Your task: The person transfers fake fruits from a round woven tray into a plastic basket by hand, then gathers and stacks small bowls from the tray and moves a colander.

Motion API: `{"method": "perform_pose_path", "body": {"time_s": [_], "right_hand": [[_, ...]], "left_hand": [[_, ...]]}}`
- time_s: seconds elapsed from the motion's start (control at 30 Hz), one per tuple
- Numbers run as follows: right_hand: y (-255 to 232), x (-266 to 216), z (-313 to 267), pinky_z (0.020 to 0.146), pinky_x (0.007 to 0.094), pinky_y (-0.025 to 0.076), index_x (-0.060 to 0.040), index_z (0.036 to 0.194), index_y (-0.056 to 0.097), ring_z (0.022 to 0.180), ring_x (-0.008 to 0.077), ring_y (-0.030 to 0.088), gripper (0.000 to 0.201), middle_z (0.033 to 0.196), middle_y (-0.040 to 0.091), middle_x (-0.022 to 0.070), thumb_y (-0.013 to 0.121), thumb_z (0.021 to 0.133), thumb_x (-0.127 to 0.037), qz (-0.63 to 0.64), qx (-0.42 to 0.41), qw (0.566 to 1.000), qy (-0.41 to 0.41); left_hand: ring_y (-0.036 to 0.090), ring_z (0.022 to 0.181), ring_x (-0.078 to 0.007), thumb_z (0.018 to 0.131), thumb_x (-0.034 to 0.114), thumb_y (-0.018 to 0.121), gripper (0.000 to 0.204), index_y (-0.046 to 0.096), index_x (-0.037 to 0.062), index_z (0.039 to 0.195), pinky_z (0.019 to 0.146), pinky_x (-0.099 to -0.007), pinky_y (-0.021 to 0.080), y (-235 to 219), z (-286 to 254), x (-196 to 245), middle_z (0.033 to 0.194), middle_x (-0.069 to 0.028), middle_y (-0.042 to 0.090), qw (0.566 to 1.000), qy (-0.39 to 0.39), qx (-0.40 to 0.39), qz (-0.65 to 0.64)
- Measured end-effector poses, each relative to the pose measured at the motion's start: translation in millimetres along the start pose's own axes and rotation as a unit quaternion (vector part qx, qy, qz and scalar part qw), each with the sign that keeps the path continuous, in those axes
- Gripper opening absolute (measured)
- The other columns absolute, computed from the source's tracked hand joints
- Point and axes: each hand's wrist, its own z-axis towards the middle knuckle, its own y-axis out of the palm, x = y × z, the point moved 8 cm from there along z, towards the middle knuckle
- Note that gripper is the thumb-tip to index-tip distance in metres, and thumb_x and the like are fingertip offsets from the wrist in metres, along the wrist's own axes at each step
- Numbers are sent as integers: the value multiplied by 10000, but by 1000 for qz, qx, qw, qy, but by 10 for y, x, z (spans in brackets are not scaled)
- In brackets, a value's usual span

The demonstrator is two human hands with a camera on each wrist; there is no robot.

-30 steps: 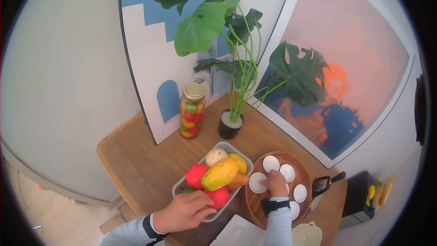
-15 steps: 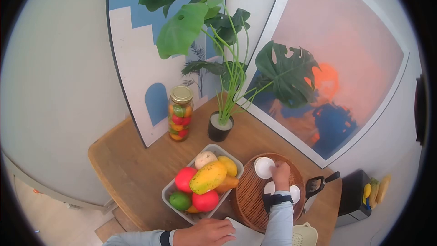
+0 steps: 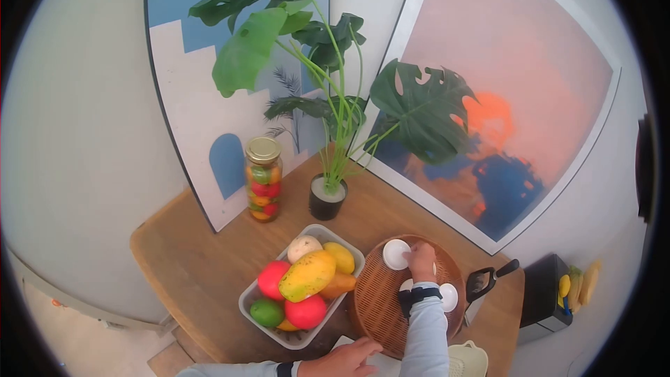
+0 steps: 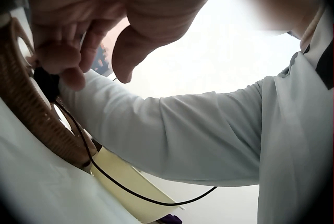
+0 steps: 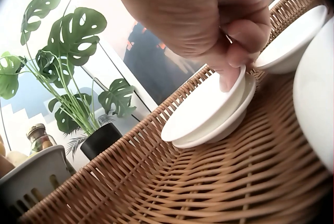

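My right hand (image 3: 421,263) is over the round wicker basket (image 3: 377,307) and pinches the rim of a small white dish (image 3: 396,255). In the right wrist view this upper dish (image 5: 201,106) sits tilted in a second white dish (image 5: 229,129), the thumb inside its rim. More white dishes (image 3: 449,297) lie at the basket's right side, partly hidden by my wrist. My left hand (image 3: 342,359) hovers by a flat white slab (image 3: 385,364) at the table's front, fingers loosely bent and holding nothing. The left wrist view shows this hand (image 4: 141,10) from below.
A grey plastic basket (image 3: 246,305) of fruit stands left of the wicker one. Behind are a jar (image 3: 263,181) and a potted plant (image 3: 328,199). A black-handled tool (image 3: 481,285) lies to the right, a cream colander (image 3: 469,361) in front, and a black box (image 3: 541,290) beyond.
My left hand has moved from the fruit basket down and right to the white slab. My right hand has shifted the far-right dishes leftward into a stack at the back of the wicker basket.
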Motion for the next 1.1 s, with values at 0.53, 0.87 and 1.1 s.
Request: {"method": "perform_pose_path", "body": {"time_s": [0.53,0.87,1.1], "right_hand": [[6,15,170,842,471,546,-11,830,760,891,406,697,230,890,709,248,767,705,-204,-37,-10,999,20],[-390,672,293,813,464,557,4,893,763,902,406,700,258,910,707,260,769,719,-187,-132,-43,989,55],[-311,970,215,831,438,560,-54,885,776,912,382,702,224,914,716,229,786,692,-167,-149,-44,987,40]], "left_hand": [[607,949,-114,930,123,712,396,526,13,1262,833,-260,516,497,298,-964,1096,-58,617,952,-195,29,-236],[592,1006,-160,912,171,731,533,460,-10,1334,866,-289,520,537,582,-1025,1168,-114,568,924,-170,108,-326],[525,1181,-211,888,86,719,604,397,-18,1388,989,-325,478,589,846,-1017,1282,-138,511,845,-259,201,-423]]}}
